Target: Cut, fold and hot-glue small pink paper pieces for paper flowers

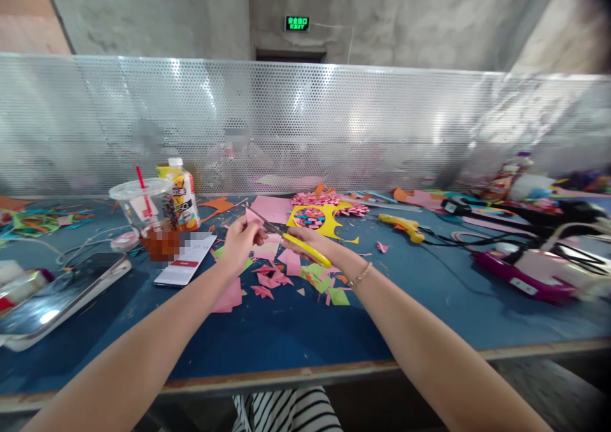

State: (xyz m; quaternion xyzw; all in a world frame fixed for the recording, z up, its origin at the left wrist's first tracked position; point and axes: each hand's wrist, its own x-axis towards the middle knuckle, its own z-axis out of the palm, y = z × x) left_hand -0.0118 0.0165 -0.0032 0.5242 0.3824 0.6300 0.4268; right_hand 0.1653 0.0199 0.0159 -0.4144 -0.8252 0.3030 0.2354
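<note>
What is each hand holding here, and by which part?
Right hand grips yellow-handled metal scissors by the handles. Left hand pinches a small pink paper piece at its lower edge.

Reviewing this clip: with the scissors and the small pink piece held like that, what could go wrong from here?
1. The left hand pinches a small pink paper piece right at the blades of the yellow-handled scissors in the right hand; the fingertips might get nicked.
2. The plastic cup with a straw stands beside the left forearm, next to a phone; a sideways elbow move might tip it.
3. Paper scraps lie loose on the blue table; the cut piece may get lost among them.
</note>
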